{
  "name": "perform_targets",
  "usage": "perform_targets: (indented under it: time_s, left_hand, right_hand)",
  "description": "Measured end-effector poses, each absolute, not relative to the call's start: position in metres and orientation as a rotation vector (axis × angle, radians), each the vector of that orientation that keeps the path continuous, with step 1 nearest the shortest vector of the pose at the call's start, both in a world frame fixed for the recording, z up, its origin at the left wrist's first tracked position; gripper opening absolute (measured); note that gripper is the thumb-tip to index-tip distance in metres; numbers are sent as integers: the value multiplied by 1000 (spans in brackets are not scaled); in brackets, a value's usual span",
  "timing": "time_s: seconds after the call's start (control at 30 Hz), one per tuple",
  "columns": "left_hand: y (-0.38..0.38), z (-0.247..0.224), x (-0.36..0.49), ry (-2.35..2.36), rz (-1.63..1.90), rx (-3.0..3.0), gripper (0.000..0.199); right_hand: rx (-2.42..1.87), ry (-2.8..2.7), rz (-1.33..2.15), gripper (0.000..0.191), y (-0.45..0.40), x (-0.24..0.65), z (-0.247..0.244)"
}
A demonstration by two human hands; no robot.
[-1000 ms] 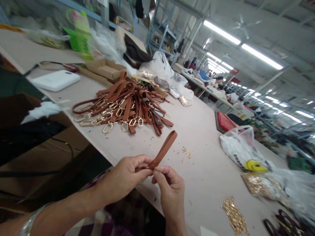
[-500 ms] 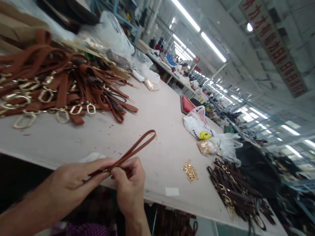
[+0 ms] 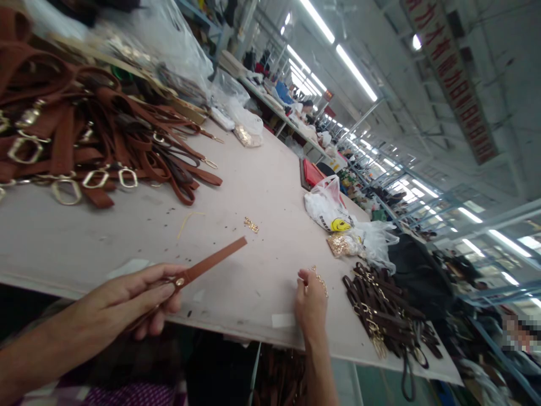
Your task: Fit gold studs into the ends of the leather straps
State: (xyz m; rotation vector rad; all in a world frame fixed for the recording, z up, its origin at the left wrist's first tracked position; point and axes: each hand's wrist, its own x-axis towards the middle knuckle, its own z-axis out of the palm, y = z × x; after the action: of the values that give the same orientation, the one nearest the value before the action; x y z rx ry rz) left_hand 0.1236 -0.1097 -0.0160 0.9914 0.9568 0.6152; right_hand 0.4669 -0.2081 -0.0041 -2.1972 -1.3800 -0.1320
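My left hand (image 3: 143,299) is closed on a brown leather strap (image 3: 217,260), thumb on top. The strap's flat free end points up and to the right over the table. A small gold stud (image 3: 180,282) shows on it beside my thumb; the rest is hidden in my palm. Farther right, my right hand (image 3: 311,304) is at a small pile of gold metal pieces (image 3: 322,283), which it partly covers. Its fingers are curled together, and whatever is between the fingertips is hidden.
Brown straps with gold clasps (image 3: 63,141) are heaped at the left. Dark brown straps (image 3: 380,310) lie at the right. A few gold pieces (image 3: 251,225) sit mid-table. Behind are a white plastic bag (image 3: 323,208) and a bag of gold parts (image 3: 340,246).
My right hand has let go of the strap and moved right to the gold pieces. The strap, looped before, now shows a straight flat end in my left hand. The view has shifted slightly.
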Motion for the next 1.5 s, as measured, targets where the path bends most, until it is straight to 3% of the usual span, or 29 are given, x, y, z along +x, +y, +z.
perform_targets:
  time_s: [0.27,0.47,0.67,0.87,1.2,1.5]
  left_hand:
    - [-118,-21,125,865,627,871,42]
    - [-121,1,124,864,612,1018,59]
    - [-120,5,135,882,699,908,46]
    - [-120,-4,140,783,751,883,24]
    - [-126,8,133,834,783,1085,15]
    - [-127,7,133,895,835,1410,19]
  right_hand:
    - [-2323,-1584,-132,26,-217,509,-13]
    - [-2323,-1501,-27,20,-215,517,-11]
    - [-1765,-1274,270,20,-208,412,-8]
    - [-1485,-1388,378,4,-190,303,1]
    - [-1446,-1624,233,10,-178,283,4]
    - [-1454,-1599,71,11,-184,279,1]
